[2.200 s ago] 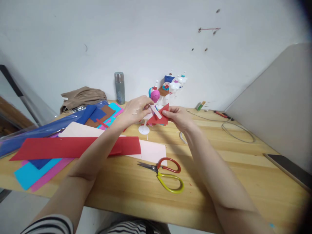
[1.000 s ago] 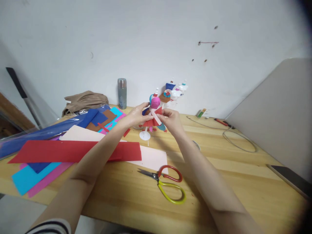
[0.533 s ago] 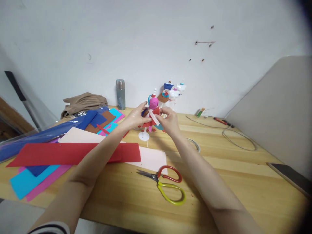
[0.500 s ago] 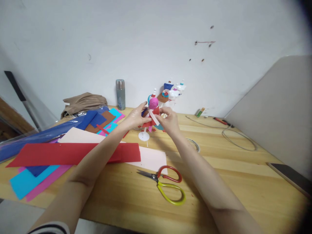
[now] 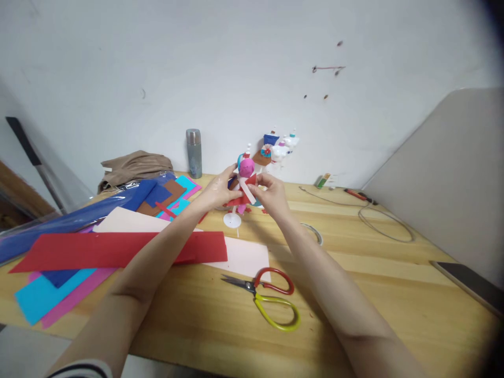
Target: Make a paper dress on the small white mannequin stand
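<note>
Red fills the gap between the hands in the head view: a small red piece [image 5: 235, 200] with a pale strip [image 5: 247, 190] lying slantwise across it. The left hand [image 5: 217, 191] has its thumb on the red piece's near edge and its index finger stretched up beside a pink ball [image 5: 247, 168]; its other fingers are hidden, but it seems to grip the piece. The right hand [image 5: 273, 194] pinches the opposite edge, by the strip, between thumb and forefinger. Whether the ball joins the red piece or stands just behind it, I cannot tell.

The shaping looks done: piece and strip are already separate shapes, and the scissors [image 5: 249, 286] lie out of both hands, nearer the person. The joining looks unfinished, since both hands are on the work; whether the strip is fixed is too small to tell. Beyond the right hand stand several figures [image 5: 271, 139] that look further along, with coloured parts in place. A white disc [image 5: 232, 220] lies below the hands; uncut-looking stock, a long red sheet [image 5: 86, 249], passes under the left forearm.
</note>
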Available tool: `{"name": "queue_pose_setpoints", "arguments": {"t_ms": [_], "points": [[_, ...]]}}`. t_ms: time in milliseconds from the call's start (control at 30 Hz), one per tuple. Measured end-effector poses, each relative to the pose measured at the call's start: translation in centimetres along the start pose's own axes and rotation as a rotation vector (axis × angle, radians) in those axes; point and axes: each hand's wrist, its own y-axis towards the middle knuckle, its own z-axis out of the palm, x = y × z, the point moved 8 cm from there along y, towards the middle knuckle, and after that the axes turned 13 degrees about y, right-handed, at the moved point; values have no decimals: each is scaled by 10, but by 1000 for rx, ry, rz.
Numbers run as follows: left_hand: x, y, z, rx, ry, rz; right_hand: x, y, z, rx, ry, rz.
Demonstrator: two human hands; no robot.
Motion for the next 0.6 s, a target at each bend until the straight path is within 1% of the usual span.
{"name": "queue_pose_setpoints", "arguments": {"t_ms": [167,367,600], "points": [[4,0,3,15,-20,-7,-4,1,1,5,81,39],[5,1,4,24,-15,7,-8,2,2,-8,114,62],[2,0,3,46,-17,-1,-4,0,1,-29,124,78]]}}
